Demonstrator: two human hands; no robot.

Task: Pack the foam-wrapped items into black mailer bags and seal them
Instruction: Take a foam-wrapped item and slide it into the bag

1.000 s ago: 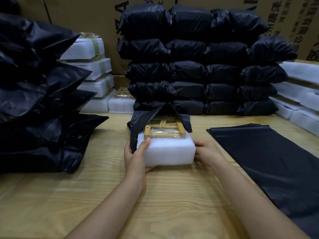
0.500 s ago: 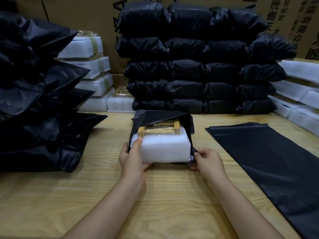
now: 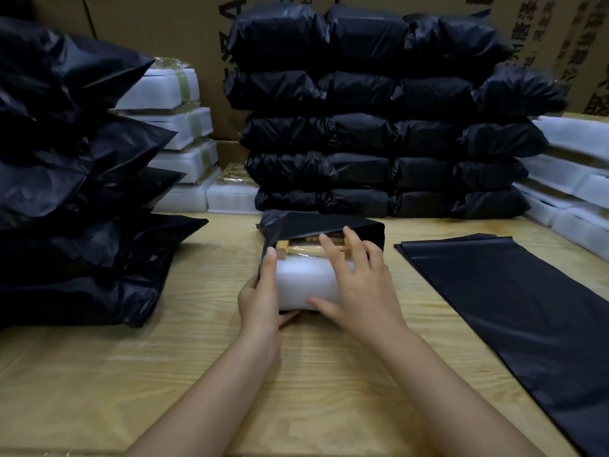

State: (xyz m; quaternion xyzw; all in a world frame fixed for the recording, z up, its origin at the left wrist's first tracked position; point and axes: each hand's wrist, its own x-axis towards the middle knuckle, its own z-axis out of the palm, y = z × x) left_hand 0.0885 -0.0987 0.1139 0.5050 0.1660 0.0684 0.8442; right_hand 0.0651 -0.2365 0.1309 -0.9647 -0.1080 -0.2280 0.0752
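Note:
A white foam-wrapped item (image 3: 304,282) lies on the wooden table, its far part inside a black mailer bag (image 3: 316,225). Wooden slats under clear film show on its top. My left hand (image 3: 262,298) grips the item's left near corner together with the bag's edge, thumb up along the side. My right hand (image 3: 354,282) lies flat over the item's right half, fingers straight and reaching toward the bag's mouth, thumb against the near face.
Flat empty black bags (image 3: 514,301) lie at the right. Packed black bags are stacked behind (image 3: 379,127) and at the left (image 3: 75,199). White foam-wrapped items stand at the back left (image 3: 178,127) and far right (image 3: 573,179). Cardboard boxes (image 3: 184,31) form the backdrop.
The bag has come further over the item. My right hand left the bag's right near corner and moved onto the top of the item. My left hand keeps its grip.

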